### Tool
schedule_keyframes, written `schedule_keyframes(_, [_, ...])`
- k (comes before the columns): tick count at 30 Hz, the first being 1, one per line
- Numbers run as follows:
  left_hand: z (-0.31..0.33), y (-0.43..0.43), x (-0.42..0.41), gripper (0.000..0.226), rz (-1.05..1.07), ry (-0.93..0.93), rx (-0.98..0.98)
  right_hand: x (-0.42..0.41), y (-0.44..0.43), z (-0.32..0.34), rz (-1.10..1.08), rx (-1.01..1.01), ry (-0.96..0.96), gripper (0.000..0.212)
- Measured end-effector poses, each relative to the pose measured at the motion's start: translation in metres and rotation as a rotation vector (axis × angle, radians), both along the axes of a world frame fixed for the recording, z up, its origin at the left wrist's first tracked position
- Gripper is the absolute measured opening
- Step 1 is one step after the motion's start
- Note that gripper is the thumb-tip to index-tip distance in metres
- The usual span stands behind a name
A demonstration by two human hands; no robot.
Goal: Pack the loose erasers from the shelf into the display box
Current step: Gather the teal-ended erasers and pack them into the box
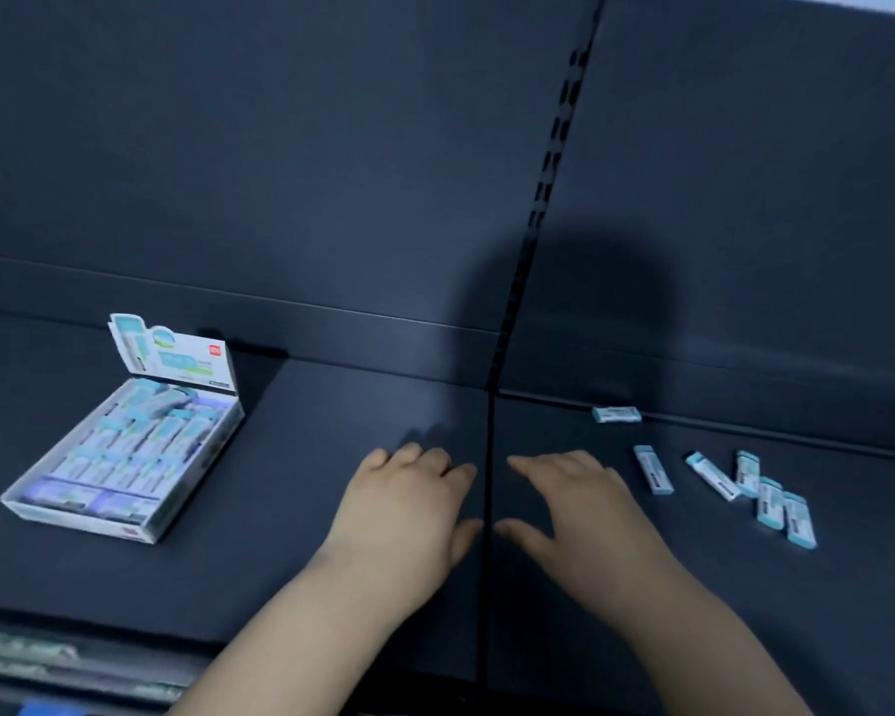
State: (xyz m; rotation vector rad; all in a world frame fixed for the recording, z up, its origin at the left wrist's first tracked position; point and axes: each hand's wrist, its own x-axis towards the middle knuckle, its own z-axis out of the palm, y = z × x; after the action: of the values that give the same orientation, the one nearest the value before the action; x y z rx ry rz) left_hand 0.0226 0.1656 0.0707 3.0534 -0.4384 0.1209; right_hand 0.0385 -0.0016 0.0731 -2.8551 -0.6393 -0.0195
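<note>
Hands, pair, palm-down on a dark shelf; nothing held.
Entry: my left hand (409, 501) and right hand (574, 503) rest side by side on the shelf (332, 534), one on each side of its seam, fingers (530, 467) relaxed and spread, gripping nothing. Six loose erasers (653, 470) lie scattered just right of my right hand: one against the back ledge, five nearer, the last three touching or overlapping. At far left, well apart, stands the display box (81, 514), lid flap upright, mostly filled with rows. Handling, as I judge it: each eraser is light, small and firm in a paper sleeve, not fragile, and perhaps a little slick. I would pinch across the long sides at mid-length, one or two at a time.
</note>
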Motion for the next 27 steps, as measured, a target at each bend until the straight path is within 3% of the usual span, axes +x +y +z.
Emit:
schedule_keyframes(6, [-0.002,-0.017,-0.002,0.055,-0.017,0.000,-0.019,-0.005,-0.015,-0.004,-0.013,0.026,0.005,0.062])
schedule_keyframes(15, [-0.024,-0.020,0.025,0.054,-0.184,0.078,-0.060,-0.014,-0.022,-0.028,-0.211,0.049,0.071,0.057])
schedule_keyframes(20, [-0.035,-0.044,0.037,0.054,-0.286,0.117,-0.073,-0.024,-0.046,-0.039,-0.348,0.057,0.066,0.055])
schedule_keyframes(27, [-0.038,-0.092,0.043,0.055,-0.324,0.123,-0.053,-0.020,-0.099,-0.040,-0.377,0.078,0.015,0.054])
